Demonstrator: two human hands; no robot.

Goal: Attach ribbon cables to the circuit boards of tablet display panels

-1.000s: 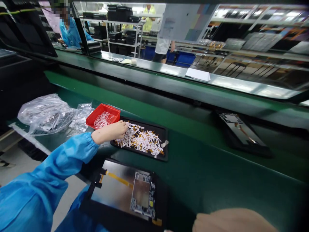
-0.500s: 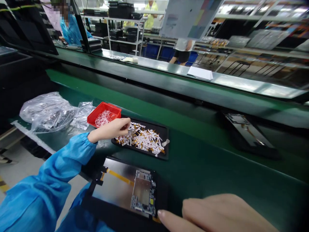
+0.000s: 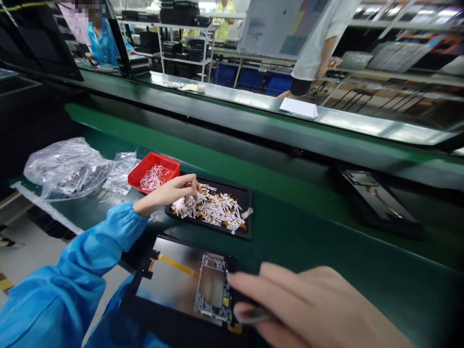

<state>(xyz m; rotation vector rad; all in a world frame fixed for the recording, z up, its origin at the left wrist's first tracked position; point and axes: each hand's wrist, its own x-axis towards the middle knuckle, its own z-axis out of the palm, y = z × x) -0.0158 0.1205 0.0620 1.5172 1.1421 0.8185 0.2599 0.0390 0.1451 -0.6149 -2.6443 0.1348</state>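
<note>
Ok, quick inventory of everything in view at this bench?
green bench: 1, green, across the view
display panel: 1, silver, yellow flex strip, circuit board, near centre
second display panel: 1, silver, on black backing, far right of bench
black tray: 1, black, centre of bench
strips: many, white and orange, in black tray
red bin: 1, red, left of black tray
white strips: many, white, in red bin
plastic bags: 2, clear, crumpled, far left
paper sheets: 1 stack, white, on upper ledge
crates: several, blue, background
co-worker: 1, blue smock, upper left
person: 1, white top, background
left hand: 1, blue sleeve, above strips
right hand: 1, beside circuit board, holding small silvery item, blurred
</note>
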